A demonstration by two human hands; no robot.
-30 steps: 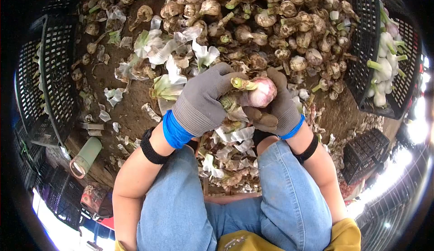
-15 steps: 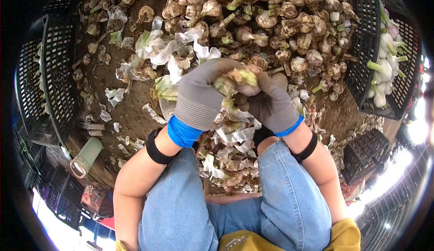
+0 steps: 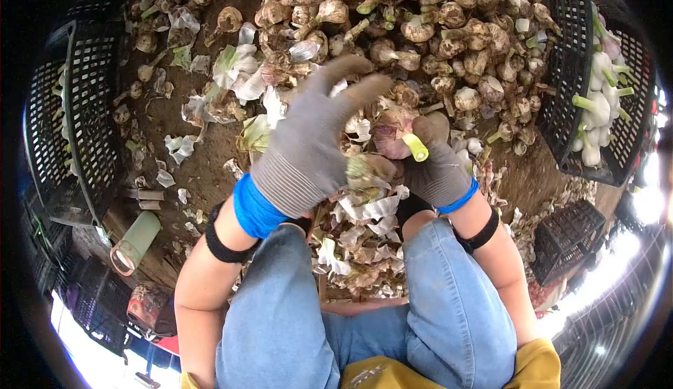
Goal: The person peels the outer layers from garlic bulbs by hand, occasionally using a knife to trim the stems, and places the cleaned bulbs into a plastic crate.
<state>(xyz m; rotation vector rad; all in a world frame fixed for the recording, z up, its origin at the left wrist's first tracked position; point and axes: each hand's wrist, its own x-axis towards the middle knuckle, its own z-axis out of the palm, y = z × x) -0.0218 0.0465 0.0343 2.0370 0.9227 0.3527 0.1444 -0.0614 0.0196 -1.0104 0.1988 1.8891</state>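
My right hand [image 3: 436, 165], in a grey glove with a blue cuff, is closed around a garlic bulb [image 3: 394, 133]. The bulb has purplish skin and a short, cut green stem pointing toward me. To its left, my left hand [image 3: 305, 140], gloved the same way, has its fingers spread and stretched out, clear of the bulb. A blurred piece of greenish-brown peel [image 3: 370, 170] shows below the bulb, between the hands. Loose white skins [image 3: 368, 210] lie scattered beneath, between my knees.
A heap of unpeeled garlic [image 3: 470, 35] covers the ground ahead. At right, a black crate [image 3: 561, 66] holds cleaned white bulbs [image 3: 596, 108]. Another black crate [image 3: 83, 123] stands at left, near a green cylinder [image 3: 137, 242]. A smaller dark crate [image 3: 566, 240] sits lower right.
My left hand has come off the bulb and moved left, its fingers opening. The bulb stays in my right hand, its purplish skin and cut stem now exposed, with peel separated below.
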